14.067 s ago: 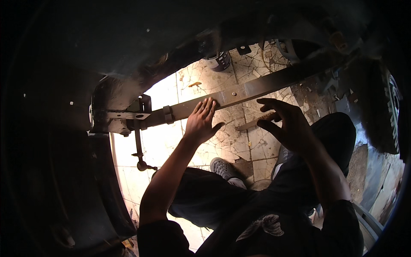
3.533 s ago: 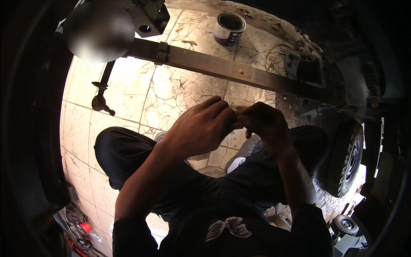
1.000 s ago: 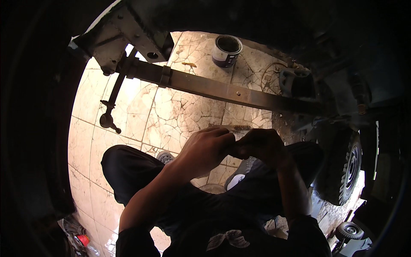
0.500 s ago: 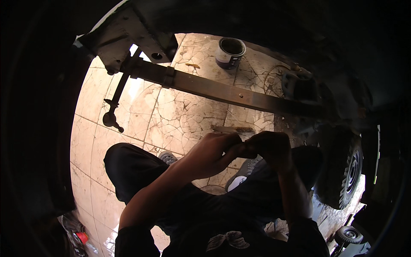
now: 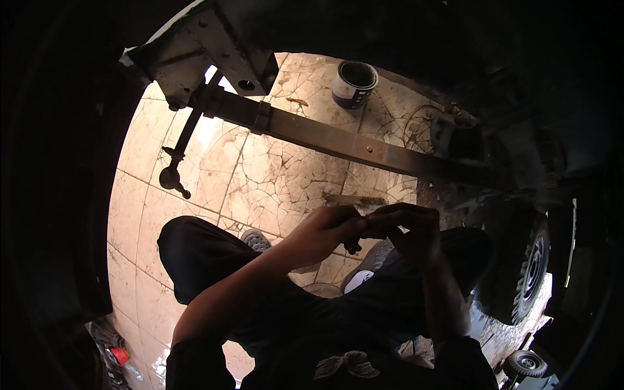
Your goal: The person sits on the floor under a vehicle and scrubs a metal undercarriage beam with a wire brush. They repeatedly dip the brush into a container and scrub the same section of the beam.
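Observation:
My left hand (image 5: pixel 329 227) and my right hand (image 5: pixel 416 231) meet in front of me, above my feet. The left fingers are closed on a small dark part (image 5: pixel 352 246) whose lower end sticks out beneath them; its kind is too dim to make out. My right fingers are bent over toward the left fingertips and touch there, with a gap between thumb and fingers. What the right fingertips pinch, if anything, is hidden. Just past the hands, a wire brush (image 5: pixel 354 199) lies on the tiles. Farther off, a brown leaf spring (image 5: pixel 338 142) runs across above the floor.
A dark open can (image 5: pixel 351 97) stands behind the spring, with a small yellowish stick (image 5: pixel 298 102) nearby. A metal bracket (image 5: pixel 208 55) and a hanging rod with a ball-shaped end (image 5: pixel 170 178) are at left. A tyre (image 5: pixel 532 276) stands at right. A red-capped bottle (image 5: pixel 119 355) lies lower left.
My right hand has shifted, and a gap now shows between its thumb and fingers. The small dark part has come into sight below my left fingers.

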Tool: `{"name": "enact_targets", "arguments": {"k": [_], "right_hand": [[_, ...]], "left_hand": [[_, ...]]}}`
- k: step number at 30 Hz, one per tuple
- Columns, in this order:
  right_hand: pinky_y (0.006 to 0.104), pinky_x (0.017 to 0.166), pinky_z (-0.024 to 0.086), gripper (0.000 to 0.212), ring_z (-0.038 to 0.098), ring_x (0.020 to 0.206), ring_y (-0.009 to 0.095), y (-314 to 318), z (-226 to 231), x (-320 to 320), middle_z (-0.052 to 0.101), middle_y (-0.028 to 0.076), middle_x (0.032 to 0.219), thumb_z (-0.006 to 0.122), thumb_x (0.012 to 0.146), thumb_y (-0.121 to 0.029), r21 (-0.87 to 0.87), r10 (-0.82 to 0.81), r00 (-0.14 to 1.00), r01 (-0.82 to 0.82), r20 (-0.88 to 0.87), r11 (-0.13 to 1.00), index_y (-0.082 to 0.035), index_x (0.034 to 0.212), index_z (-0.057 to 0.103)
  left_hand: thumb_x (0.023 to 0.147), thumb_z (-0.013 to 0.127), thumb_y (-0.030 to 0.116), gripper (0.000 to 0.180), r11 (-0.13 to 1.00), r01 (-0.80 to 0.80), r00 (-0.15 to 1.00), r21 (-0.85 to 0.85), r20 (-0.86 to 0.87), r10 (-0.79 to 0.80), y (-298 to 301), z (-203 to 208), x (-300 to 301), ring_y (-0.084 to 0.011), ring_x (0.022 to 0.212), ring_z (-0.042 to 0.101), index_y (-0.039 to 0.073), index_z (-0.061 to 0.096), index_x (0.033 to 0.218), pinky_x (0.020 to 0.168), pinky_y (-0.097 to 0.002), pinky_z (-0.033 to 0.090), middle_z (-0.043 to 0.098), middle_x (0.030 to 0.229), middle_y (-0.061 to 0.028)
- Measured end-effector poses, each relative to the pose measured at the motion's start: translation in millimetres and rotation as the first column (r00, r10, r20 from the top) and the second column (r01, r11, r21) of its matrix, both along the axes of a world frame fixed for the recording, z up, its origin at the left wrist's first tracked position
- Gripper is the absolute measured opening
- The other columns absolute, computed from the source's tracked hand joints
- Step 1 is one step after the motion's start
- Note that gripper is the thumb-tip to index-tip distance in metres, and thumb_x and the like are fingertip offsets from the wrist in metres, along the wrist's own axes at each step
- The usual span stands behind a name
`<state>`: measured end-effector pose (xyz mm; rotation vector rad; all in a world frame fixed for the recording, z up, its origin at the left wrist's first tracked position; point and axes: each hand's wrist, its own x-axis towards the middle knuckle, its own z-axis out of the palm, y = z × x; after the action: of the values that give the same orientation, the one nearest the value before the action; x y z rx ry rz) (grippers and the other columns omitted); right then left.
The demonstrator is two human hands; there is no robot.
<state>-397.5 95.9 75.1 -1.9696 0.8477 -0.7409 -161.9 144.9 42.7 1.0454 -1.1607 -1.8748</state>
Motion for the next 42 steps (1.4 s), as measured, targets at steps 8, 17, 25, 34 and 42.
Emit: {"name": "enact_targets", "arguments": {"k": [8,17,25,34,42], "right_hand": [[0.0362,0.089,0.065,0.023,0.079,0.104,0.025,1.9,7.9,1.0,0.08,0.011,0.11,0.083,0.088,-0.001,-0.019,0.046,0.995,-0.048,-0.09,0.999,-0.008,0.11,0.08],[0.0354,0.085,0.064,0.026,0.079,0.101,0.024,13.5,22.3,14.3,0.079,0.009,0.107,0.091,0.083,-0.013,-0.075,0.009,0.992,-0.019,-0.126,0.997,-0.007,0.105,0.078],[0.0335,0.082,0.065,0.019,0.081,0.091,0.021,1.7,23.3,0.9,0.082,0.008,0.101,0.088,0.085,-0.008,0.047,0.096,0.992,-0.092,-0.086,0.995,-0.006,0.103,0.082],[0.0327,0.083,0.064,0.017,0.08,0.09,0.018,-5.3,16.3,-3.8,0.082,0.012,0.098,0.08,0.089,0.003,0.121,-0.12,0.988,0.131,-0.093,0.984,-0.001,0.105,0.082],[0.0315,0.086,0.063,0.018,0.079,0.094,0.016,-9.2,0.6,8.8,0.082,0.011,0.104,0.077,0.094,-0.001,0.142,-0.3,0.951,0.307,-0.068,0.941,-0.001,0.111,0.082]], "left_hand": [[0.114,0.055,0.041,0.045,0.982,0.018,0.988,0.189,-0.152,0.011,1.9,6.3,-1.0,-0.0175,0.089,0.072,-0.003,0.067,0.118,0.081,-0.0312,0.054,0.072,0.097,-0.0098],[0.114,0.054,0.031,0.042,0.92,-0.02,0.965,0.392,-0.233,0.12,1.9,1.5,-4.1,-0.0243,0.107,0.07,-0.007,0.064,0.129,0.09,-0.0367,0.054,0.072,0.122,-0.0183],[0.113,0.055,0.033,0.042,0.906,0.191,0.939,0.377,-0.339,-0.056,-2.5,-1.5,4.3,-0.0224,0.09,0.067,-0.006,0.065,0.124,0.081,-0.0354,0.053,0.069,0.105,-0.0128],[0.11,0.057,0.05,0.052,0.981,-0.023,0.999,0.194,0.047,0.014,-13.2,15.4,4.2,-0.0128,0.078,0.059,0.001,0.072,0.104,0.072,-0.0294,0.048,0.064,0.085,-0.003],[0.109,0.061,0.042,0.042,0.987,-0.16,0.886,0.008,0.441,0.14,-13.0,25.5,20.1,-0.0115,0.072,0.057,0.002,0.072,0.102,0.068,-0.0299,0.046,0.062,0.079,-0.0017]]}}
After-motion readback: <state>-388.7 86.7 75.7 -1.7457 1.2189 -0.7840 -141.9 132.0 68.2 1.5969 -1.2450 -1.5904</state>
